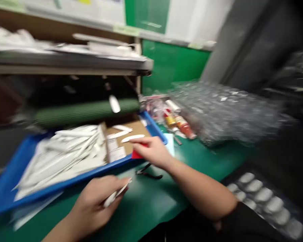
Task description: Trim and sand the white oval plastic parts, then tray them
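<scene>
Head view, blue tray [90, 174] of white parts [65, 151], left fingers [119, 183] pinching white pieces [110, 199], right fingers [140, 139], grip unclear

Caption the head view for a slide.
Left hand pinching a white part, right hand at the blue tray's edge, pliers on the green bench.

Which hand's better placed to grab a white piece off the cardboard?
Probably the right hand: its fingertips are right by one white piece, while the left hand holds a white part farther away.
</scene>
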Available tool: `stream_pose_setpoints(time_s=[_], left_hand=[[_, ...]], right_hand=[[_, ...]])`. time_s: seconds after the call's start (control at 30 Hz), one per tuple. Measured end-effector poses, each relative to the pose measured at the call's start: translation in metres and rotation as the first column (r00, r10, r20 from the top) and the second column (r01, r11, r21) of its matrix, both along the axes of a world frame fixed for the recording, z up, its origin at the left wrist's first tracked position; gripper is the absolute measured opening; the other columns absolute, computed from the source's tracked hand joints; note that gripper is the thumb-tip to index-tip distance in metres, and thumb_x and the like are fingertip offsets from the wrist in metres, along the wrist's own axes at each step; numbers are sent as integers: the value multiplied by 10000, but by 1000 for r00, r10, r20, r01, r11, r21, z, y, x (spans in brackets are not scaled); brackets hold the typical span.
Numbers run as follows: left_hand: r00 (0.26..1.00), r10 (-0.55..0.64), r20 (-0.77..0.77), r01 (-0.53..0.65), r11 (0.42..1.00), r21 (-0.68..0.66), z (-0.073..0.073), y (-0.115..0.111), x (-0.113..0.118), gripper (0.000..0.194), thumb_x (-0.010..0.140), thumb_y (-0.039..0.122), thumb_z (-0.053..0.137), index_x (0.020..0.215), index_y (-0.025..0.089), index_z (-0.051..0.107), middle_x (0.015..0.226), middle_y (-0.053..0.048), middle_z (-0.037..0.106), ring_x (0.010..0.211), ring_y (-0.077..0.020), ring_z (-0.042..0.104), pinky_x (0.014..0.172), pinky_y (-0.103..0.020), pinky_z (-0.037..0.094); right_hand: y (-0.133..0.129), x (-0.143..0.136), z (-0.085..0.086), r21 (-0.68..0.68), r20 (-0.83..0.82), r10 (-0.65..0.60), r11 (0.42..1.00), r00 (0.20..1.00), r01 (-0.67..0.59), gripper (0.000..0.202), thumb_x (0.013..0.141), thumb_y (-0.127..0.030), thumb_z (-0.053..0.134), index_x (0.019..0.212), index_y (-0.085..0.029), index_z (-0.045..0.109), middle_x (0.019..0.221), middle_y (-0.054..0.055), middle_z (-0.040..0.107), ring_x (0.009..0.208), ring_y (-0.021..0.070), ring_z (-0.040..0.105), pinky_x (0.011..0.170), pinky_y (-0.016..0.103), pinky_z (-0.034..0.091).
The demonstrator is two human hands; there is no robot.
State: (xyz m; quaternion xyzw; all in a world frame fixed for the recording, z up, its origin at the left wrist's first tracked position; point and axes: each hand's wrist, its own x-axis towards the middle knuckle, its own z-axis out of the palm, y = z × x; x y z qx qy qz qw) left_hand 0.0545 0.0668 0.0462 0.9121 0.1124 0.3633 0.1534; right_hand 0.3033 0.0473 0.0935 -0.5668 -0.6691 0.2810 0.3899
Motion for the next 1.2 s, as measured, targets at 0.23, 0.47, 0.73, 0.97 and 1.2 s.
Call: stream_pose_setpoints(time_s=[0.23,0.47,0.73,0.97,1.2], left_hand=[[998,-61,8,61,983,-172,-9,10,2,397,924,25,628,1270,215,657,743,1,650,636,-146,537,597,-290,374],[979,-37,-200,23,997,-73,-7,13,1,351,913,18,582,1213,163,693,751,-18,616,665,-168,521,595,-321,353],[931,21,-363,-8,999,37,-1,11,0,366,887,18,544,1165,168,730,757,-21,622,693,-195,518,571,-359,312],[932,64,-357,-18,991,129,2,10,-2,370,903,23,536,1194,168,712,797,-23,679,686,-195,533,539,-367,295],[968,88,-233,-79,996,49,3,17,-12,336,953,89,550,1262,196,627,865,-29,719,737,-185,625,631,-329,441]], right_hand=[[14,-5,-34,-172,-217,-6,985,976,-32,363,894,-377,738,1177,-172,837,888,62,776,763,181,688,668,263,546],[5,2,-39,-225,-190,65,968,980,-108,374,885,-335,740,1219,-189,824,976,70,799,977,252,749,884,341,601],[3,5,-39,-218,-83,154,961,984,-169,353,907,-304,736,1230,-192,821,1061,64,804,971,246,758,875,340,611],[-2,6,-40,-241,-147,244,931,959,-274,366,937,-397,746,1245,-212,815,976,53,805,861,228,764,752,312,619],[-3,2,-44,64,99,-28,998,995,22,289,938,-288,699,1193,-267,834,1181,30,787,1069,242,767,871,293,621]])
